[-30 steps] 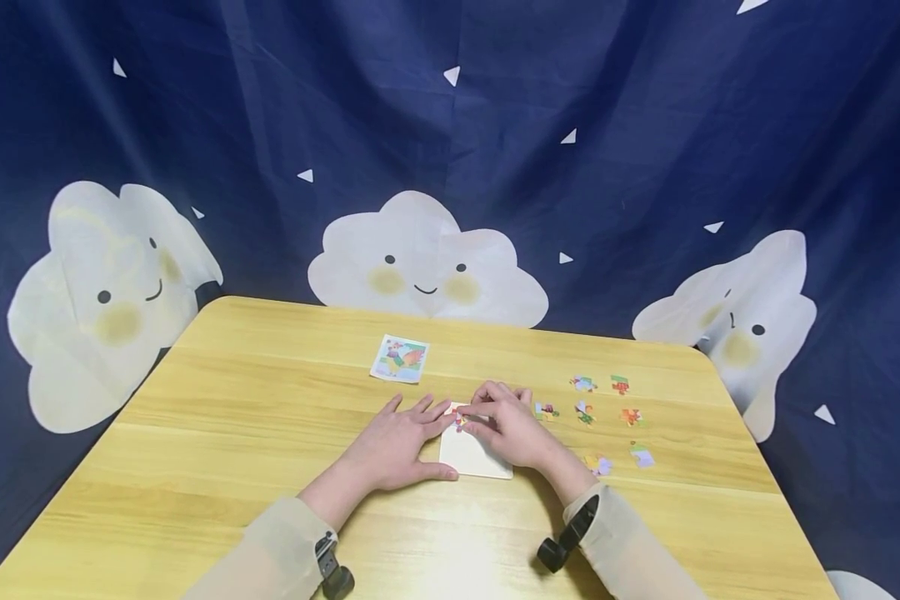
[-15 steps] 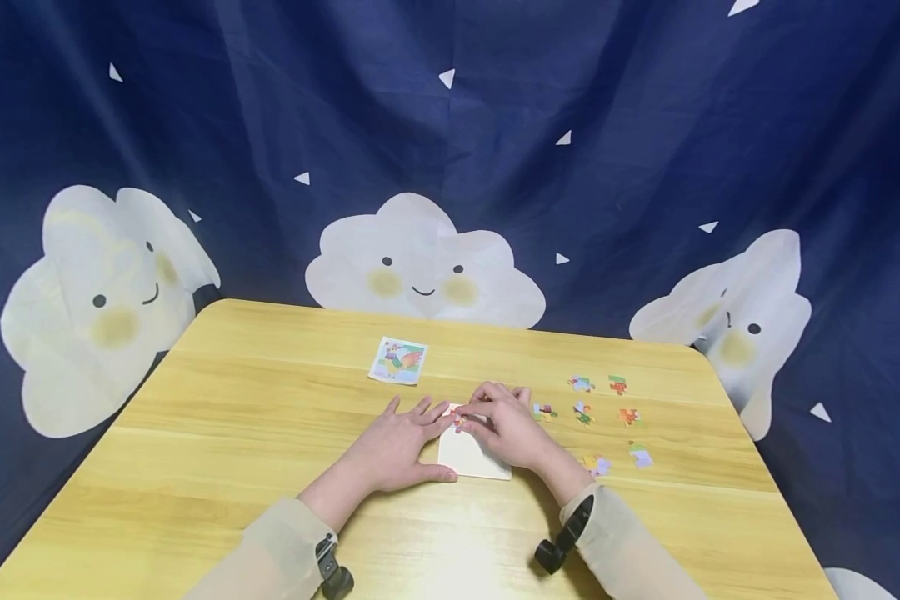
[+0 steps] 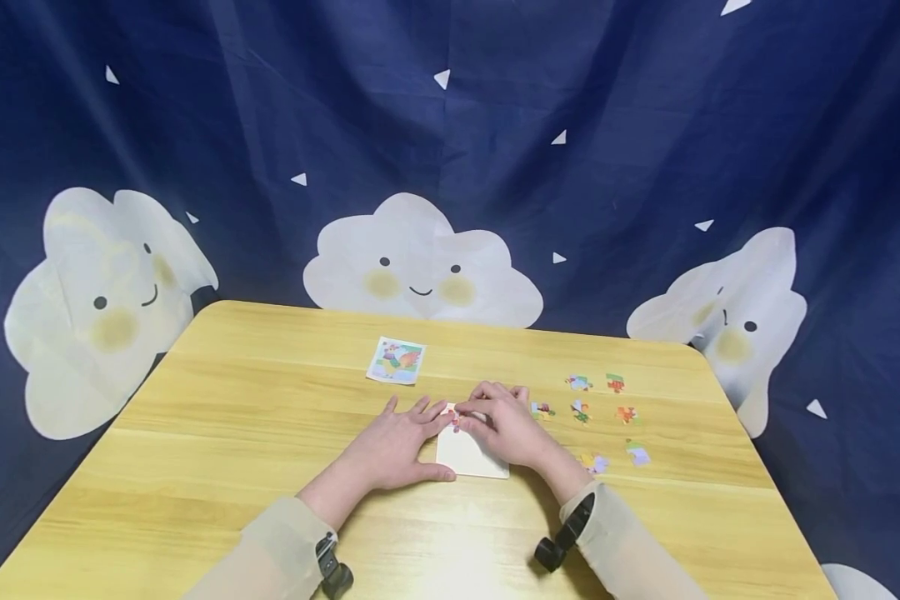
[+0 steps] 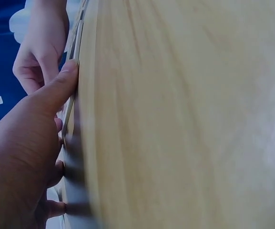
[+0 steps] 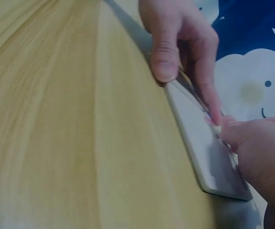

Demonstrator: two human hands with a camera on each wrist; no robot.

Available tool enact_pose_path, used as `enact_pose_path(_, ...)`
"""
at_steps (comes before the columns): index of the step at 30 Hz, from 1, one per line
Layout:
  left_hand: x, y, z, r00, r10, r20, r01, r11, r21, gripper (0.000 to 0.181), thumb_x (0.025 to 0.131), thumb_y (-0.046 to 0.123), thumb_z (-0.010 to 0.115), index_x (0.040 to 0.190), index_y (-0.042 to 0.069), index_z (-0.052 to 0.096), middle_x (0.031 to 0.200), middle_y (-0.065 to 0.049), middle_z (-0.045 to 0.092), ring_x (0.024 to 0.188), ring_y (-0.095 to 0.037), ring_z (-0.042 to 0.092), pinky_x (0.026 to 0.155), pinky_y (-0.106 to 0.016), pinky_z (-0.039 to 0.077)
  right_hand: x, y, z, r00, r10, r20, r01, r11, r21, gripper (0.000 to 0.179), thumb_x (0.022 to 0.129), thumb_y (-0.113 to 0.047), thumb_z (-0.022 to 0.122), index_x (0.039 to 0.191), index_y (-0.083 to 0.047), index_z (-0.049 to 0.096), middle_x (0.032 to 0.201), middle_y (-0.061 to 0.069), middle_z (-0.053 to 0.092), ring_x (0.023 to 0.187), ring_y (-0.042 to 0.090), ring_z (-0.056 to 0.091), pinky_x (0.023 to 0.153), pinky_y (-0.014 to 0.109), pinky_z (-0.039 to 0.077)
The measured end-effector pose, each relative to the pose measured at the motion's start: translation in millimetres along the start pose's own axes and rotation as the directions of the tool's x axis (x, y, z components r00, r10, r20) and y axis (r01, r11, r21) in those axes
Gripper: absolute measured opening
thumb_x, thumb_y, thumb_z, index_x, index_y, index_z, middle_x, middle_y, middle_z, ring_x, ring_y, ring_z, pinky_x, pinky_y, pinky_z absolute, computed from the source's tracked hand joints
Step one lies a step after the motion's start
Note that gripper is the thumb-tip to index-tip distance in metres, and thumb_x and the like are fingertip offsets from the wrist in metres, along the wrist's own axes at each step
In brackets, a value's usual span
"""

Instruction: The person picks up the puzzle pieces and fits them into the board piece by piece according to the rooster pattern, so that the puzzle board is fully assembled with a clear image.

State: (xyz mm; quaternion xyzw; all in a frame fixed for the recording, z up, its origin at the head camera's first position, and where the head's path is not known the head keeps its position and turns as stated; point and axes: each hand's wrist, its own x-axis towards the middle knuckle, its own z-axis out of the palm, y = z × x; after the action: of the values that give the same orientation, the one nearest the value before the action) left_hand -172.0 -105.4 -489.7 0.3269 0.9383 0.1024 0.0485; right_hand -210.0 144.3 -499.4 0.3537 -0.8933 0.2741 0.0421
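Observation:
A small white square board (image 3: 471, 454) lies on the table between both hands. My left hand (image 3: 393, 450) spreads flat at its left side, index fingertip near the top left corner and thumb at the lower left edge. At that top corner, a small red-and-purple puzzle piece (image 3: 456, 423) is pinched between thumb and index finger of my right hand (image 3: 510, 427). The fingers partly cover the piece. In the right wrist view, the board (image 5: 199, 133) appears from its near edge, with the left thumb (image 5: 166, 69) pressing on its corner.
Several loose puzzle pieces (image 3: 581, 412) lie on the wooden table (image 3: 270, 400) right of the board. Behind the hands is a square picture card (image 3: 397, 361) showing a colourful bird. A dark blue curtain (image 3: 495, 167) with printed clouds hangs beyond the table.
Both hands keep nearly the same place on the board and at the piece. The whole head view has drifted slightly.

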Motion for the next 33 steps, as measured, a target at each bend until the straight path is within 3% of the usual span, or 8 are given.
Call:
enact_pose_path(4,-0.4,-0.2,-0.3,1.0,-0.006,0.002,0.006,1.0,-0.008,0.099,0.091,0.085,0.051,0.164,0.019,0.043,0.169,-0.003,0.035,0.155,-0.035,0.031,0.12,-0.072,0.02,-2.6,2,-8,1.0,-0.008,0.006,0.008,0.998,0.063,0.026,0.104,-0.022,0.071,0.126,-0.011,0.079,0.116,-0.002,0.065,0.106,0.014,0.059,0.087,0.047,0.022)
enact_pose_path(10,-1.6,-0.5,-1.1,1.0,-0.007,-0.007,0.007,1.0,-0.024,0.097,0.092,0.083,0.053,0.163,0.019,0.045,0.168,-0.005,0.037,0.154,-0.035,0.032,0.119,-0.072,0.02,-10.9,6,-27,0.999,0.009,-0.033,-0.007,0.997,0.076,0.026,0.103,-0.019,0.072,0.126,-0.008,0.078,0.122,0.002,0.066,0.108,0.02,0.061,0.087,0.046,0.023)
enact_pose_path(19,-2.8,-1.1,-1.4,1.0,-0.006,-0.007,0.006,0.999,-0.042,0.096,0.092,0.082,0.054,0.164,0.019,0.043,0.169,-0.005,0.035,0.155,-0.035,0.031,0.12,-0.072,0.02,-30.5,22,-55,0.99,0.104,-0.09,-0.091,0.986,0.136,0.039,0.105,-0.021,0.07,0.139,-0.002,0.066,0.135,0.009,0.065,0.11,0.034,0.065,0.096,0.056,0.025)
enact_pose_path(33,-0.7,0.4,0.6,1.0,0.0,-0.006,-0.001,0.999,-0.049,0.097,0.092,0.083,0.053,0.164,0.019,0.043,0.169,-0.004,0.036,0.155,-0.033,0.031,0.12,-0.072,0.019,-57.5,61,-83,0.965,0.16,-0.209,-0.152,0.987,0.054,0.04,0.099,-0.012,0.076,0.136,0.002,0.066,0.132,0.014,0.063,0.109,0.039,0.062,0.091,0.059,0.024)
